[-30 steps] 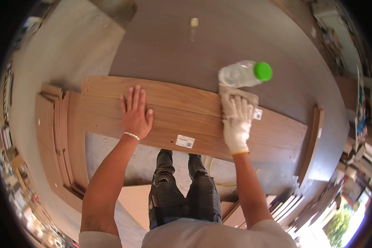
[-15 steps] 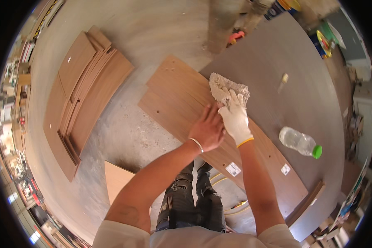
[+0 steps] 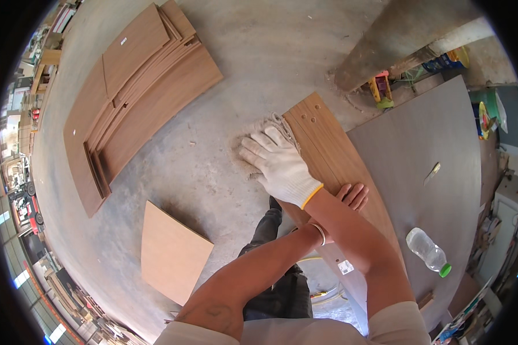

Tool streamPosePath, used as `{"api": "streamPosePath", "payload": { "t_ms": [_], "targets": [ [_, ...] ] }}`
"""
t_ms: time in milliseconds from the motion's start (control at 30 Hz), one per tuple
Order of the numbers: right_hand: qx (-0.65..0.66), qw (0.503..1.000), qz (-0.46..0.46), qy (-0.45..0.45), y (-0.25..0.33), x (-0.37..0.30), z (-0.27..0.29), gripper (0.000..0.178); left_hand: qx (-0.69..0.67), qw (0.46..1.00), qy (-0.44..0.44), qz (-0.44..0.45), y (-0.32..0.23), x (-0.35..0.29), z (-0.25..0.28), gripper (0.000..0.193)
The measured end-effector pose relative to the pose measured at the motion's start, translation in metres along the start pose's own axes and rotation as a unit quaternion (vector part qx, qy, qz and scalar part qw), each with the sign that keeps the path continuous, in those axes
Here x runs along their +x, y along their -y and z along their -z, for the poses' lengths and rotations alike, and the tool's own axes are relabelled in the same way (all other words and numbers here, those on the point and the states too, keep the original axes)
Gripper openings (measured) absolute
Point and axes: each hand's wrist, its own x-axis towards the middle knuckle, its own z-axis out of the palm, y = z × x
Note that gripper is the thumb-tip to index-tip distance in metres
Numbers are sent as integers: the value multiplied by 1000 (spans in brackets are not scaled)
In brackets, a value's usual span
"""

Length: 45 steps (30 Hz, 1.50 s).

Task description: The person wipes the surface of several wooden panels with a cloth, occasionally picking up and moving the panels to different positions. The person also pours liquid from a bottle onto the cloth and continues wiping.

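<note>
A wood-grain board (image 3: 334,144) lies in front of me, with several round holes and a white label. My right hand (image 3: 279,164), in a white knit glove with a yellow cuff, presses a shaggy beige cloth (image 3: 244,150) at the board's left edge. Part of the cloth hangs past that edge, and its outline is blurred by motion. My bare left hand (image 3: 354,197), a bracelet at its wrist, passes beneath my right forearm. Its fingers lie outstretched on the board, while most of the palm is hidden.
A grey-brown sheet (image 3: 408,144) beneath the board carries a clear bottle (image 3: 427,248) with a green cap and a small brush-like item (image 3: 433,170). Stacked brown panels (image 3: 155,98) lie far left. A pale panel (image 3: 175,250) sits near left. A thick post (image 3: 391,46) stands at far right.
My gloved right hand has swept the cloth left across the board to its left edge. My left hand now rests under my right forearm. The view has shifted left, and the near-left panel shows more fully.
</note>
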Motion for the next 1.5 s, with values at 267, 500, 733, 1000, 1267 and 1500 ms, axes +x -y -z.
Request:
{"api": "streamPosePath", "payload": {
  "t_ms": [267, 500, 733, 1000, 1267, 1500],
  "targets": [
    [-70, 991, -107, 32, -31, 14, 26, 39, 1, 1000, 2, 12, -4, -1, 0, 72],
    [-7, 992, -125, -18, -5, 8, 8, 38, 104, 994, 31, 25, -9, -2, -19, 80],
    [-97, 983, -158, 23, -59, 26, 32, 46, -36, 999, -11, 2, -8, 3, -9, 71],
    [-150, 965, -213, -7, -23, -62, 39, 50, -13, 999, -38, -12, -9, -1, -11, 70],
    [-157, 974, -144, -75, -35, -17, 9, 54, -52, 998, -28, 4, -9, 10, -5, 69],
    [77, 985, 26, 150, 25, -56, 31, 40, 135, 983, -113, 47, -18, 10, -44, 73]
  ]
}}
